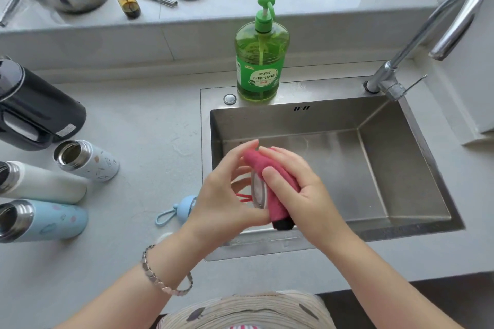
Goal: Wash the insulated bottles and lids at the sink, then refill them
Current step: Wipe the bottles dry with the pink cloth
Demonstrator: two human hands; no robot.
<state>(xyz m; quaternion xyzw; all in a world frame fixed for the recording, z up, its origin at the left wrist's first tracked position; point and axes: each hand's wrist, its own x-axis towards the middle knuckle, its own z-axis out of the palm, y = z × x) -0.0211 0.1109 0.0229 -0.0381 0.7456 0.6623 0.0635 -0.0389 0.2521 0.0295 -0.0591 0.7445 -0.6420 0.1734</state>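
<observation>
Over the sink's near left corner, my left hand (227, 195) holds a round lid (258, 189) with a red strap, its silvery inside facing right. My right hand (302, 189) presses a pink cloth (270, 181) against that lid. Three open insulated bottles stand on the counter at the left: a white patterned one (88, 159), a plain white one (45, 183) and a light blue one (45, 220). A light blue lid (184, 207) with a loop lies on the counter, partly hidden behind my left hand.
The steel sink (347, 163) is dry-looking with the faucet (417, 43) at its back right. A green dish soap pump bottle (260, 61) stands behind the sink. A dark kettle (34, 112) sits at the far left. A steel pot, small spray bottle and drain stopper rest on the windowsill.
</observation>
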